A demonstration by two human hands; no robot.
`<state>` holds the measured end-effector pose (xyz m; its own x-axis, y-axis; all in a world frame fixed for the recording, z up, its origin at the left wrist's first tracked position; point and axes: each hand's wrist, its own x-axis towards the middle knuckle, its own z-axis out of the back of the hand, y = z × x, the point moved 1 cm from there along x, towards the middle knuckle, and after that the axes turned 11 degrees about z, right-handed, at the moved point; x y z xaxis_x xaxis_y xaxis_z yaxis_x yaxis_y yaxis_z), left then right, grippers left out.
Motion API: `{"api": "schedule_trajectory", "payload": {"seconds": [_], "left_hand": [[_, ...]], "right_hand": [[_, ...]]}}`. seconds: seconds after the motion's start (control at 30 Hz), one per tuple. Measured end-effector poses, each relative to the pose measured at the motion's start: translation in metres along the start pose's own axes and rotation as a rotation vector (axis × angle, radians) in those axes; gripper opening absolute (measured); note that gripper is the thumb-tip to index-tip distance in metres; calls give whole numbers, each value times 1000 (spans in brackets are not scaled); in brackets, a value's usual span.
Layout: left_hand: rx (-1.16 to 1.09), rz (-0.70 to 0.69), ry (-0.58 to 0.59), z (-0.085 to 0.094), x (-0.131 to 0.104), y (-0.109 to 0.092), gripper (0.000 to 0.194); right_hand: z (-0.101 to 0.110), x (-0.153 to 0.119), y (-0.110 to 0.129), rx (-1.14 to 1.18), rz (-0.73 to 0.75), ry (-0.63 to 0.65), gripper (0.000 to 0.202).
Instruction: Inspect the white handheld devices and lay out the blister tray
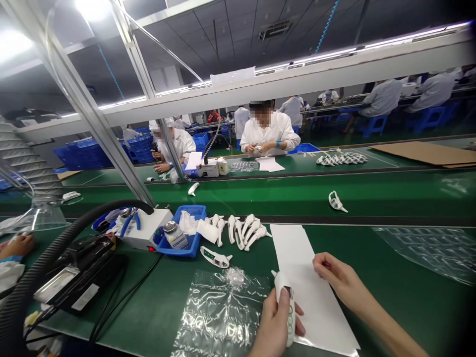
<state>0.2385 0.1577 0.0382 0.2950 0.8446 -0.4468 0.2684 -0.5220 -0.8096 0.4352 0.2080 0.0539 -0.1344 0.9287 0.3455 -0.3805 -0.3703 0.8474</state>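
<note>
My left hand (274, 322) is wrapped round a white ear thermometer (290, 317), its thumb lying on the front near a small dark display and its probe tip pointing up and away. The thermometer is over the white sheets of paper (312, 287). At the sheets' right edge, the fingers of my right hand (334, 272) are pinched together; whatever they may hold is too small to tell. Left of the sheets lies a clear plastic bubble sheet (219, 312) with a crumpled bit of clear film (235, 277) on it. An open white thermometer housing (215, 257) rests just beyond.
Several white thermometer housings (238, 230) lie beside a blue tray (195, 243) holding a bottle (174, 234) and tissue. A black hose (22, 277) and dark device (82, 277) stand left. Beyond runs a green conveyor belt (260, 193); a co-worker (269, 131) sits across it.
</note>
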Motion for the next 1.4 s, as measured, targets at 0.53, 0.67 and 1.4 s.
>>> {"api": "schedule_trajectory", "payload": {"seconds": [0.53, 0.67, 1.4], "left_hand": [[-270, 93, 36, 9, -31, 0, 82], [-263, 74, 37, 9, -36, -5, 82], [-255, 83, 3, 13, -44, -3, 83]], "right_hand": [[-80, -35, 99, 226, -68, 256, 35], [-83, -36, 109, 244, -70, 204, 37], [-92, -41, 117, 252, -66, 168, 36]]}}
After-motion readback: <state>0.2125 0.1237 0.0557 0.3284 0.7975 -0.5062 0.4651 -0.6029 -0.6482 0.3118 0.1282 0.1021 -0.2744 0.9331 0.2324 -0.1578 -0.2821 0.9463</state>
